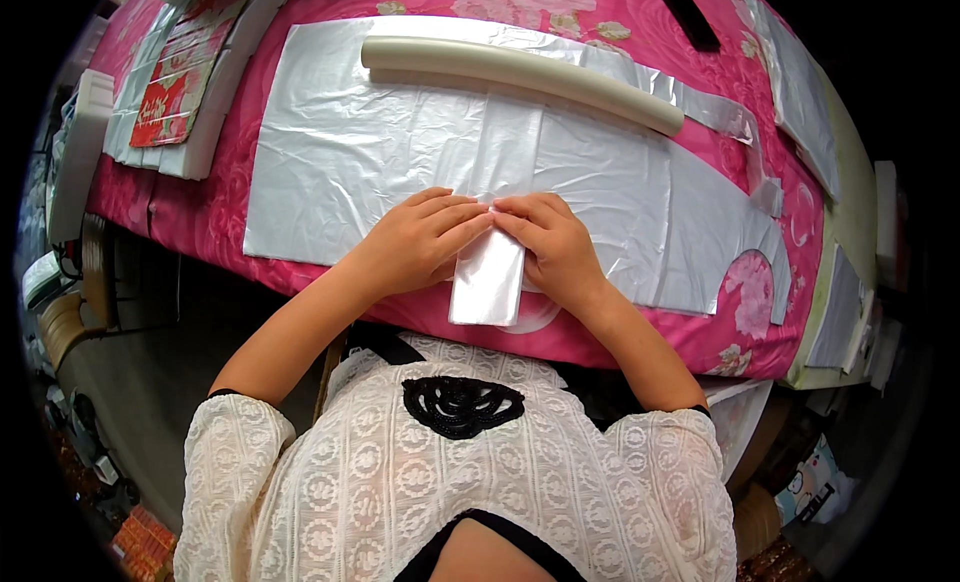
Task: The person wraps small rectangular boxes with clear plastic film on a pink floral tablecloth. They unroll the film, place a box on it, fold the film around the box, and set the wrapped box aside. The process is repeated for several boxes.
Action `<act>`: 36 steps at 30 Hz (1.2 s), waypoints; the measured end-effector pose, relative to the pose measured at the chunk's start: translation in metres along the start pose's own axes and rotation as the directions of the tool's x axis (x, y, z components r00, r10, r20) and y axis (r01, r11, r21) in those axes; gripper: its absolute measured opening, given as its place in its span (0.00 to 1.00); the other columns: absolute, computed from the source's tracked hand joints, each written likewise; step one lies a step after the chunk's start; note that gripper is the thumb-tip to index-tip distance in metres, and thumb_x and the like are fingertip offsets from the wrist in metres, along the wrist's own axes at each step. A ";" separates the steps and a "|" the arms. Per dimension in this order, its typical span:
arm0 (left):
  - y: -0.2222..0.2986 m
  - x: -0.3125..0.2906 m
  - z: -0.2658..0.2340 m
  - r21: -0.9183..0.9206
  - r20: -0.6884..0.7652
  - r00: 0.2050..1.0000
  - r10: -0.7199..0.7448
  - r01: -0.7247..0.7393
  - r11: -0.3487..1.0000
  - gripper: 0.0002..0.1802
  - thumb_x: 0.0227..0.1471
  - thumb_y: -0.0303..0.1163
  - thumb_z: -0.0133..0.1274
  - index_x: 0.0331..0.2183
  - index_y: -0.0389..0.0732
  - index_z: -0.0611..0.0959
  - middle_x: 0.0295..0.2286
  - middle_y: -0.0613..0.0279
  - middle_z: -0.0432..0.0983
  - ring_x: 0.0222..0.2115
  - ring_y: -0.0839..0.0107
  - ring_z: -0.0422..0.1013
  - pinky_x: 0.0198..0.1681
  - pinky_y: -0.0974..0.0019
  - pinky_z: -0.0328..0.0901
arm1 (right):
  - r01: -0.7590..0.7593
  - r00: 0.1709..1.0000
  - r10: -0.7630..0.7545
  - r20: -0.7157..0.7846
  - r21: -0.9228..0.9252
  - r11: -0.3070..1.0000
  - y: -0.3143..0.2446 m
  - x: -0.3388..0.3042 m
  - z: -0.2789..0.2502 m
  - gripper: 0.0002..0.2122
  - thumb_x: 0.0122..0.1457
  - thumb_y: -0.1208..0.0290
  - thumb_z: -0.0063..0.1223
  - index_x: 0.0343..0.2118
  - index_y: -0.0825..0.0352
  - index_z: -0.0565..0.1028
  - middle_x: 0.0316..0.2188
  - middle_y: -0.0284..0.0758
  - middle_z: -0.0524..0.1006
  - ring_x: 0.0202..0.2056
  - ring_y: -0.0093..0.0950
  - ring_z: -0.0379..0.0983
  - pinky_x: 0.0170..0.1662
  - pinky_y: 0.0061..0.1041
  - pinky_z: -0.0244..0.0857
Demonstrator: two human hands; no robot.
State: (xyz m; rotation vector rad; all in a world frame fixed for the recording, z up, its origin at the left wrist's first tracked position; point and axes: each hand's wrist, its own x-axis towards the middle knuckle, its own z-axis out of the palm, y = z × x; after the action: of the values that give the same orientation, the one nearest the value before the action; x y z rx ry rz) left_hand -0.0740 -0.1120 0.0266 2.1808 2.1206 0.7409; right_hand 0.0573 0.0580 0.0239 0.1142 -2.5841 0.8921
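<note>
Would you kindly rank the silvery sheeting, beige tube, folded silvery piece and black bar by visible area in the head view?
1. Silvery sheeting
2. Beige tube
3. Folded silvery piece
4. Black bar, though partly out of view

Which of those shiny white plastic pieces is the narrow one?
The small strip between the left hand and right hand, its near end over the pink cloth. The large sheet beyond it is spread far wider.

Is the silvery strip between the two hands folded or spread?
Folded, it appears: the silvery strip between left hand and right hand is narrow and straight-edged, unlike the broad sheet. Layers unclear.
</note>
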 end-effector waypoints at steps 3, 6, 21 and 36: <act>-0.002 0.003 0.006 -0.041 -0.033 0.999 -0.021 0.020 0.999 0.29 0.33 0.27 0.57 0.43 0.37 0.74 0.40 0.55 0.73 0.41 0.62 0.70 0.47 0.60 0.63 | 0.023 1.000 -0.023 -0.004 -0.075 0.997 0.005 -0.002 -0.006 0.15 0.40 0.82 0.55 0.35 0.64 0.77 0.35 0.33 0.76 0.36 0.31 0.71 0.38 0.27 0.68; -0.001 0.008 0.000 -0.173 -0.030 0.992 -0.122 0.115 0.978 0.25 0.39 0.28 0.54 0.44 0.35 0.74 0.37 0.54 0.74 0.39 0.61 0.70 0.43 0.60 0.63 | -0.015 0.999 0.017 0.028 -0.058 0.998 0.008 0.001 -0.014 0.13 0.43 0.81 0.54 0.35 0.63 0.77 0.32 0.32 0.77 0.33 0.31 0.72 0.35 0.27 0.68; 0.018 0.024 0.024 0.032 0.053 0.943 -0.328 0.326 0.945 0.39 0.49 0.45 0.47 0.56 0.31 0.57 0.58 0.46 0.49 0.60 0.56 0.46 0.61 0.53 0.41 | -0.860 0.509 0.749 0.424 0.268 0.433 0.026 0.053 -0.025 0.08 0.51 0.70 0.52 0.26 0.71 0.76 0.14 0.34 0.74 0.17 0.22 0.71 0.24 0.22 0.64; -0.008 0.026 0.017 0.054 -0.134 0.980 -0.147 0.155 0.986 0.20 0.44 0.27 0.54 0.42 0.35 0.74 0.46 0.54 0.70 0.45 0.61 0.68 0.49 0.58 0.62 | 0.084 0.990 -0.066 0.125 -0.146 0.986 0.047 0.037 -0.027 0.18 0.47 0.75 0.55 0.43 0.67 0.73 0.46 0.37 0.72 0.48 0.36 0.67 0.52 0.31 0.61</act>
State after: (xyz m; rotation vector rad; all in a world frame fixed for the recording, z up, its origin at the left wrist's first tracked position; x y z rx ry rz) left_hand -0.0768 -0.0817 0.0177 2.0228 2.3723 0.8352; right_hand 0.0231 0.1134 0.0306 0.2272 -2.7279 0.6785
